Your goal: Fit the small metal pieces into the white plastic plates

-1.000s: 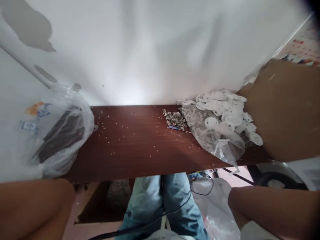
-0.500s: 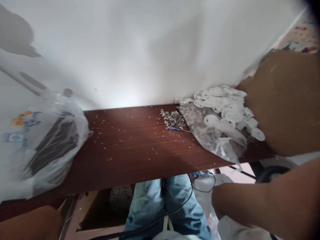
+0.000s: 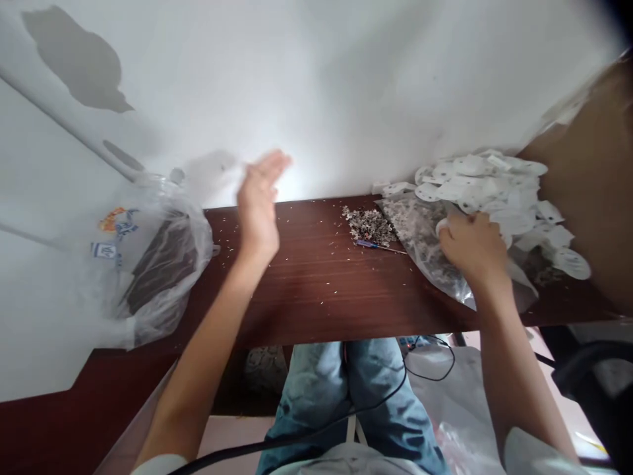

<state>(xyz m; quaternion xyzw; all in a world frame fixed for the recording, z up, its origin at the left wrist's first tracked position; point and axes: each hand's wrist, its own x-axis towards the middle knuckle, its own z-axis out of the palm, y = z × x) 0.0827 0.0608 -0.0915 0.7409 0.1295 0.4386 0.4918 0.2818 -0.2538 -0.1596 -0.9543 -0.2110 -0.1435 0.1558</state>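
On the dark wood desk in front of you, your right hand rests on a clear plastic bag dusted inside with grey specks. Its fingers curl downward at the edge of a heap of white discs, many with holes, which lie on and around the bag. One disc edge shows just by your fingertips, but you can't tell from this view whether they are pinching it.

Your left hand is raised well apart from the heap, over the far edge of the desk and against the white wall. It is open, with the fingers straight and pressed together, and holds nothing.

Between your hands, nearer the right one, sits a small pile of grey and white scraps. A small screwdriver with a blue handle lies just below that pile, beside the bag, and pale crumbs are scattered along the desk.

Left of your left hand, a knotted plastic bag with something dark inside rests against the desk end. A brown panel fills the right edge of the view, touching the heap. Below the desk you can see your jeans, crossed by a black cable.
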